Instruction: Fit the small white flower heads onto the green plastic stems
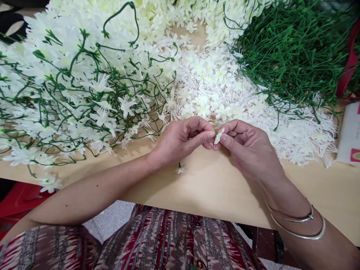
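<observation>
1. Currently pinching a small white flower (219,137) between both hands, in front of the body and above the table (202,191).
2. At the flower's green base, on its left, gripping narrowly with thumb and forefinger of the left hand (181,140); curling the remaining fingers in.
3. On the flower's right, at the white petals, pressing thumb against forefinger of the right hand (249,146), with little gap; bending the other fingers toward the palm.
4. Farther right and nearer the body than the flower, wearing two silvery bangles (309,237) around the right wrist.
5. Left of the flower and nearer the body, just past the left wrist: one loose blossom (180,169) with a green tip, lying on bare tabletop.
6. Directly beyond the flower: a thick spread of loose white florets (208,80) with thin pale filaments, reaching off to the right as well.
7. To the flower's left and beyond: a large tangle of white blossoms on green stems (95,97), partly overhanging the near edge.
8. To the flower's right and beyond: a heap of bare green stems (292,56), with a red strap (350,62) at its far side.
9. Well right of the flower: a white packet (348,131) with red markings.
</observation>
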Tool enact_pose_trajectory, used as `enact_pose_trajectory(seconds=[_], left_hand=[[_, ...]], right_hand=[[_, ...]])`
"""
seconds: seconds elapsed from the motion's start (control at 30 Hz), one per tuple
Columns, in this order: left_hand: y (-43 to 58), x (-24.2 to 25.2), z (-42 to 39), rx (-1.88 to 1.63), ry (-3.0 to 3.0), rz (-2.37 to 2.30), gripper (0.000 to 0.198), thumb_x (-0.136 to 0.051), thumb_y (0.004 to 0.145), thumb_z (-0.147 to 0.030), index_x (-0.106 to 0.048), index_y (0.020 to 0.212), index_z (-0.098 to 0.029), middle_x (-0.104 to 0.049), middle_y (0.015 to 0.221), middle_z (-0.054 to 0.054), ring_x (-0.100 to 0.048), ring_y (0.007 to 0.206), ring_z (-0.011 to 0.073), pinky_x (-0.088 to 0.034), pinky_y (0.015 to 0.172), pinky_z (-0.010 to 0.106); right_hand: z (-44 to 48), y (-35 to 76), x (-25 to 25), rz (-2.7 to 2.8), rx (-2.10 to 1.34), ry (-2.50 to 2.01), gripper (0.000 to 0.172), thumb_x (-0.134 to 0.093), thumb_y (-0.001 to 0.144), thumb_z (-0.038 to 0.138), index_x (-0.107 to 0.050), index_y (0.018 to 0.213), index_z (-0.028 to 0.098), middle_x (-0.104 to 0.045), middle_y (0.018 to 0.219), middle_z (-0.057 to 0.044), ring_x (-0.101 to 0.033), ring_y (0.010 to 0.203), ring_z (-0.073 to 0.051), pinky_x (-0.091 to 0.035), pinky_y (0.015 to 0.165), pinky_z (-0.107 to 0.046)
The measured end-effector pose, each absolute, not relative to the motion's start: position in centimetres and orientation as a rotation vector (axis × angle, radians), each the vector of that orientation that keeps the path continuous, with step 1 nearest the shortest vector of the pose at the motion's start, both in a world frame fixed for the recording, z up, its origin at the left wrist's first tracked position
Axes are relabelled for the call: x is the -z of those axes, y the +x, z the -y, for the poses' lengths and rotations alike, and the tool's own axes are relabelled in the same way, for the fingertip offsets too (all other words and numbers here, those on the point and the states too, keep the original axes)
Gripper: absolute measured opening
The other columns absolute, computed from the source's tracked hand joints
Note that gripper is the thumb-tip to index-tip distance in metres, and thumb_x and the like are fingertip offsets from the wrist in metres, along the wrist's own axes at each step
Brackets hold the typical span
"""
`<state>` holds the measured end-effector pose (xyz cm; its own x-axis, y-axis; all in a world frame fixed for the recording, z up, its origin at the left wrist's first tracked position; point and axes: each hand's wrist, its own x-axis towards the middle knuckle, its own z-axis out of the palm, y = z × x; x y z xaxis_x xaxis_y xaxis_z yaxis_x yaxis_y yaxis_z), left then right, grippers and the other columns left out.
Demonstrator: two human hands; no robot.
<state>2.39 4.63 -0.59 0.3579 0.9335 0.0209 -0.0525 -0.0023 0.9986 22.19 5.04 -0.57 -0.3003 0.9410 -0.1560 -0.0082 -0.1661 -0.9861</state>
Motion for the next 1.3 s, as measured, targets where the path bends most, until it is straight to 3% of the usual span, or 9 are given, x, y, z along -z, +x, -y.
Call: enact_pose_trajectory(seconds=[0.3, 0.6, 0.83, 1.07, 1.3], left_hand=[[2.4, 0.9, -4.8, -0.952, 1.334, -0.879, 0.043, -0.071, 0.093, -0.058, -0.067, 0.094, -0.015, -0.077, 0.081, 0.006, -0.075, 0.075, 0.0151, -0.062, 0.073, 0.027], [2.5, 0.8, -4.7, -0.975, 1.303, -0.850, 0.041, -0.072, 0.093, -0.056, -0.066, 0.093, -0.016, -0.076, 0.080, 0.005, -0.074, 0.074, 0.0145, -0.062, 0.074, 0.027], [2.7, 1.0, -4.8, -0.963, 1.266, -0.839, 0.039, -0.073, 0.092, -0.053, -0.066, 0.093, -0.015, -0.076, 0.083, 0.005, -0.073, 0.076, 0.0126, -0.061, 0.077, 0.025], [2.6, 1.2, -4.9, -0.971, 1.208, -0.764, 0.033, -0.074, 0.094, -0.047, -0.070, 0.103, -0.015, -0.079, 0.093, 0.006, -0.076, 0.088, 0.0140, -0.063, 0.089, 0.029], [2.6, 1.8, -4.6, -0.997, 1.249, -0.883, 0.028, -0.072, 0.096, -0.041, -0.071, 0.109, -0.016, -0.080, 0.093, 0.006, -0.078, 0.086, 0.0159, -0.064, 0.086, 0.029]], right_hand=[[-5.1, 21.9, 0.0, 1.291, -1.613, -1.159, 0.024, -0.086, 0.081, 0.045, -0.071, 0.084, 0.025, -0.074, 0.069, 0.002, -0.067, 0.065, -0.013, -0.054, 0.065, -0.029], [-5.0, 21.9, 0.3, 1.328, -1.600, -1.151, 0.023, -0.083, 0.084, 0.049, -0.071, 0.086, 0.030, -0.073, 0.071, 0.000, -0.067, 0.066, -0.018, -0.056, 0.066, -0.036], [-5.2, 21.9, 0.3, 1.264, -1.629, -1.137, 0.024, -0.086, 0.081, 0.045, -0.071, 0.086, 0.027, -0.071, 0.070, 0.002, -0.066, 0.066, -0.014, -0.054, 0.066, -0.031], [-5.8, 22.2, 0.3, 1.170, -1.695, -1.068, 0.028, -0.091, 0.075, 0.047, -0.073, 0.088, 0.030, -0.068, 0.068, 0.004, -0.064, 0.064, -0.014, -0.055, 0.068, -0.032], [-6.1, 22.6, 0.3, 1.161, -1.718, -1.110, 0.025, -0.092, 0.073, 0.048, -0.074, 0.084, 0.034, -0.068, 0.067, 0.003, -0.064, 0.064, -0.015, -0.058, 0.070, -0.034]])
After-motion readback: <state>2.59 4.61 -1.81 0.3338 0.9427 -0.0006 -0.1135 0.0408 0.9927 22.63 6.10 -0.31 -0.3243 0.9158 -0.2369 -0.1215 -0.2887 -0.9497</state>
